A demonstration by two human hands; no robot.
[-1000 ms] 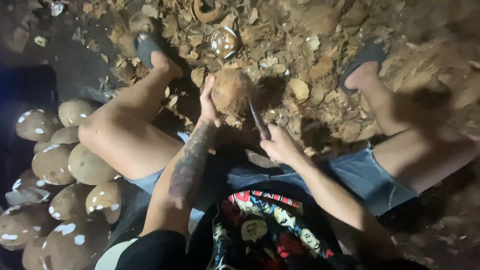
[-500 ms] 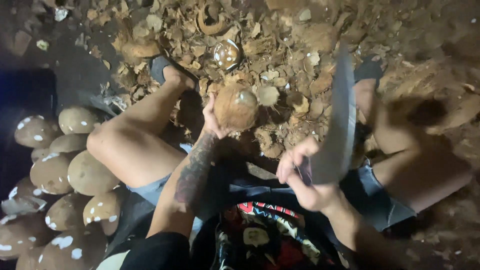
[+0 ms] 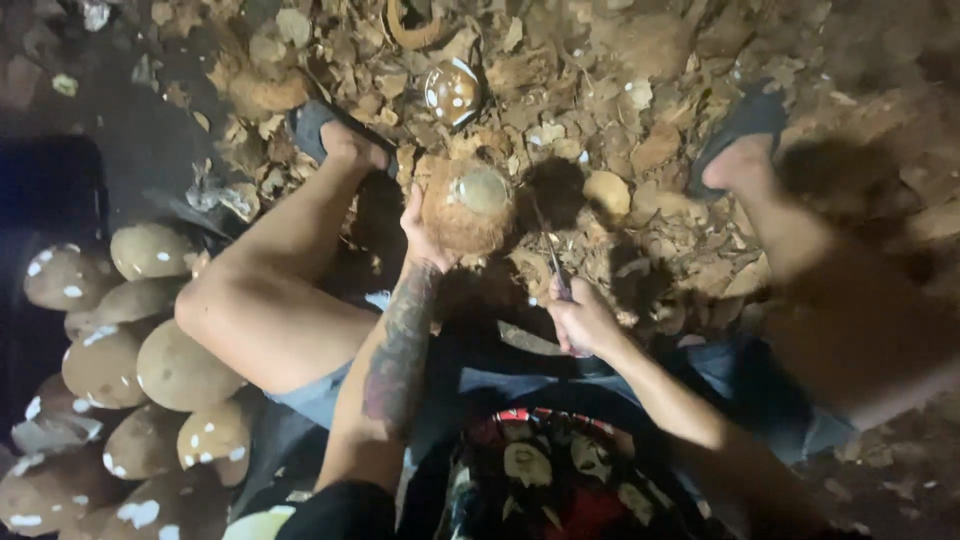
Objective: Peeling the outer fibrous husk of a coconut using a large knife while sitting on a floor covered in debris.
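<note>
Holding the coconut (image 3: 465, 205) in my left hand (image 3: 420, 235), cut face up, while my right hand (image 3: 580, 320) grips the knife (image 3: 548, 250), blade pointing forward just right of the coconut.

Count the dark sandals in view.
2: one dark sandal on the foot at upper left, the other dark sandal on the foot at upper right. None seems hidden.

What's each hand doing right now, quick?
Left hand: closed around the side of the coconut, steadying it.
Right hand: closed on the knife handle, blade beside the coconut.
</note>
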